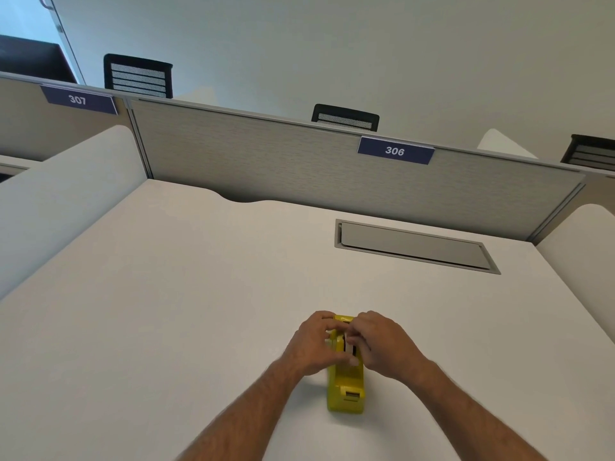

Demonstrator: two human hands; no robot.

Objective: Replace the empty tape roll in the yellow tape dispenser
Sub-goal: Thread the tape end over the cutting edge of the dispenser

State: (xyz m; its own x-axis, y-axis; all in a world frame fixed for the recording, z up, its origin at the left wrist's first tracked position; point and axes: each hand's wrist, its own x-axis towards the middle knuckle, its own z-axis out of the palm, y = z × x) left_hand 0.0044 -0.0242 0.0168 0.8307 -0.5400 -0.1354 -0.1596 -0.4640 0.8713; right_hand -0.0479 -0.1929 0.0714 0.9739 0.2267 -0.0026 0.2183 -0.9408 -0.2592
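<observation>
Where partitions rise, white desk (pixel 166 294).

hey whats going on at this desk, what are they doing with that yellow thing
A person is working on a yellow tape dispenser that stands on a white desk. Both hands are on its far end, where the roll sits: the left hand grips one side and the right hand has its fingers curled over the roll slot. The roll itself is mostly hidden by the fingers. No spare roll is in view.
</observation>
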